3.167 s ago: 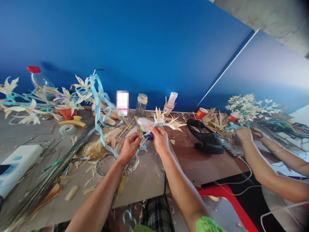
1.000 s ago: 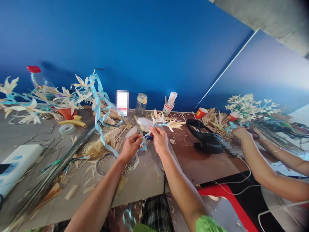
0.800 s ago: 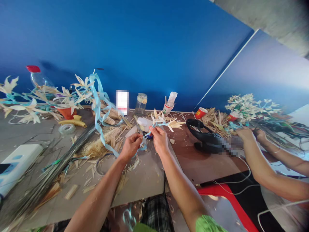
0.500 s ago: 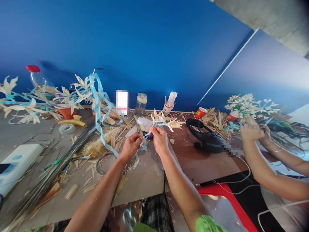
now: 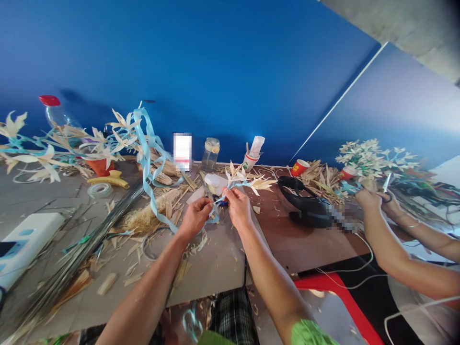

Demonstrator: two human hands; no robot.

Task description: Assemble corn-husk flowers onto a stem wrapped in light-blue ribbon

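Pinched in my right hand (image 5: 237, 207) is a sprig of pale corn-husk flowers (image 5: 261, 184), its stem wrapped in light blue. My left hand (image 5: 196, 216) is closed close beside it, fingertips on the light blue ribbon (image 5: 151, 199) where it meets the stem. The ribbon loops up at the left and trails down past my left wrist. Beyond my hands a white round object (image 5: 212, 180) lies on the table, partly hidden. Larger husk-flower branches (image 5: 46, 158) with blue stems spread at the far left.
A bundle of thin wires (image 5: 97, 235), corn cobs (image 5: 170, 199) and husk scraps cover the left. Behind stand a clear jar (image 5: 210, 155) and paper cups (image 5: 299, 167). A black visor-like object (image 5: 305, 206) lies right. A co-worker's hands (image 5: 370, 203) hold a blade-like tool.
My hands keep almost the same place and grip on sprig and ribbon. At the right, the co-worker's hands have shifted, and a shiny blade now points upward there.
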